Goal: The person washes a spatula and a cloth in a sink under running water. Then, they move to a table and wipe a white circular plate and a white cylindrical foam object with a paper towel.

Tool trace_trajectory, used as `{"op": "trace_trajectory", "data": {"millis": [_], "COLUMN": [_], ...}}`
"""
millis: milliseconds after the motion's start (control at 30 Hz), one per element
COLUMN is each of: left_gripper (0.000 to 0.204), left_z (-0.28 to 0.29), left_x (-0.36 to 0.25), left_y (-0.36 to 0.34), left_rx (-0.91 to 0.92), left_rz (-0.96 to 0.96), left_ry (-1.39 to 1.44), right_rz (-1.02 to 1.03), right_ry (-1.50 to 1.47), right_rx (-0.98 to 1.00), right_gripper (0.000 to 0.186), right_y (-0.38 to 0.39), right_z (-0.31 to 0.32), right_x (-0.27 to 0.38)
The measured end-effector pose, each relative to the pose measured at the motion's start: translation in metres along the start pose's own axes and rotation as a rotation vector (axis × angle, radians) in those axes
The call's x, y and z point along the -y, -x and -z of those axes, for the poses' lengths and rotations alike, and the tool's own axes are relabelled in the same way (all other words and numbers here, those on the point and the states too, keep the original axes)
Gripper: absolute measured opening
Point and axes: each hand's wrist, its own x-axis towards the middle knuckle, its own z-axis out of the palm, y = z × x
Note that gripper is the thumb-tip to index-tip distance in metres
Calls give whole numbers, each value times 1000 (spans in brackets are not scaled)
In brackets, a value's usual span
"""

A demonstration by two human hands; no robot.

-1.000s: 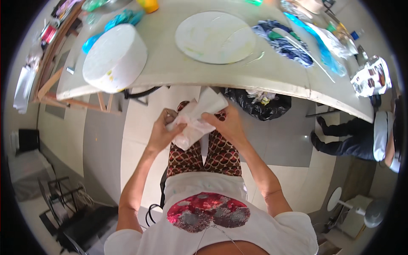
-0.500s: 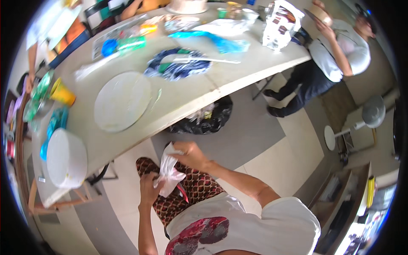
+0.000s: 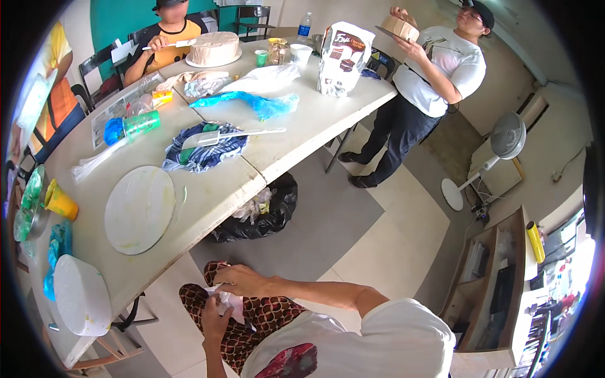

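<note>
Low over my patterned trousers, both hands grip a crumpled, thin whitish-pink sheet [image 3: 230,303]; whether it is tissue or plastic I cannot tell. My left hand [image 3: 215,319] pinches its lower left part. Fingers bent, my right hand [image 3: 242,281] covers its upper end, so much of the sheet is hidden. Just beyond my knees, a black trash bag [image 3: 283,214] with crumpled waste in it stands on the floor beneath the table edge.
The long table [image 3: 208,217] carries a round white board [image 3: 140,210], a white spatula [image 3: 217,137] on a blue cloth [image 3: 189,162], and a white tub-like block [image 3: 82,296]. Across it, one person works on a cake [image 3: 214,49]; another stands right, holding a cake [image 3: 401,28].
My view has tilted up and right, showing more of the room. The hanging sheet is now bunched smaller between my closer hands. A red strip below it no longer shows.
</note>
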Motion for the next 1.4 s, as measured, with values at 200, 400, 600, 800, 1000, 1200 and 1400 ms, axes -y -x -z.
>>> {"op": "trace_trajectory", "data": {"millis": [200, 400, 600, 800, 1000, 1200, 1400], "left_gripper": [37, 36, 44, 35, 23, 21, 36], "left_z": [-10, -23, -17, -26, 7, 2, 12], "left_x": [7, 0, 10, 65, 60, 78, 70], "left_y": [7, 15, 20, 44, 65, 62, 58], "left_rx": [93, -10, -30, 2, -177, -74, -98], "left_rz": [36, 67, 113, 183, 108, 135, 89], "left_ry": [-111, -114, 104, 26, -178, -345, -271], "right_rz": [211, 305, 134, 122, 105, 237, -149], "right_ry": [-11, -11, 81, -45, 156, 118, -343], "right_rx": [-195, -327, -236, -172, -147, -383, -406], "right_gripper": [15, 13, 21, 21, 17, 18, 11], "right_y": [7, 18, 4, 3, -4, -15, -21], "right_z": [-2, -3, -23, -46, -54, -47, -28], "right_x": [8, 6, -12, 7, 60, 66, 48]}}
